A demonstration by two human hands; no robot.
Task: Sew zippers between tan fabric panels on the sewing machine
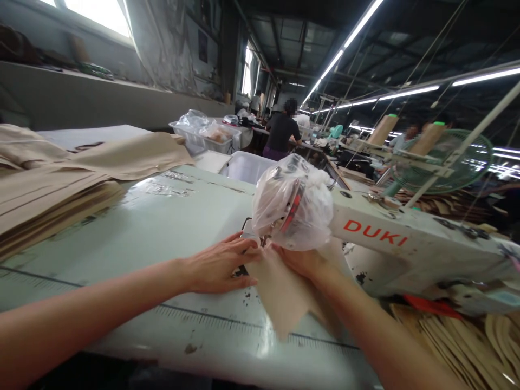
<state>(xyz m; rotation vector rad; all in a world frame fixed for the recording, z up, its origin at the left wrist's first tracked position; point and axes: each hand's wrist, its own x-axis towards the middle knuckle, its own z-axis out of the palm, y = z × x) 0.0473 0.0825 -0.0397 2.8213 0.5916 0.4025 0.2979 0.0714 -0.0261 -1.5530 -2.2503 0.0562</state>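
Note:
A beige fabric piece [280, 298] lies under the needle area of a sewing machine [376, 230] marked DUKI. Clear plastic wrapping [292, 206] covers the machine's head and hides part of the needle. My left hand [225, 264] rests left of the needle, its fingers stretched forward and thumb apart, fingertips touching the fabric's left edge. Close to the needle on the other side, my right hand [300, 261] has its fingers together on the fabric; the plastic-wrapped head partly covers them. The fabric's near end hangs toward the table's front edge.
Stacked beige fabric pieces [60, 200] lie at the left. More cut pieces [455, 346] sit at lower right. A ruler scale [203, 314] runs along the table front. Behind are a plastic bin [247, 165], thread cones [384, 129], a fan [459, 157] and a person [282, 130].

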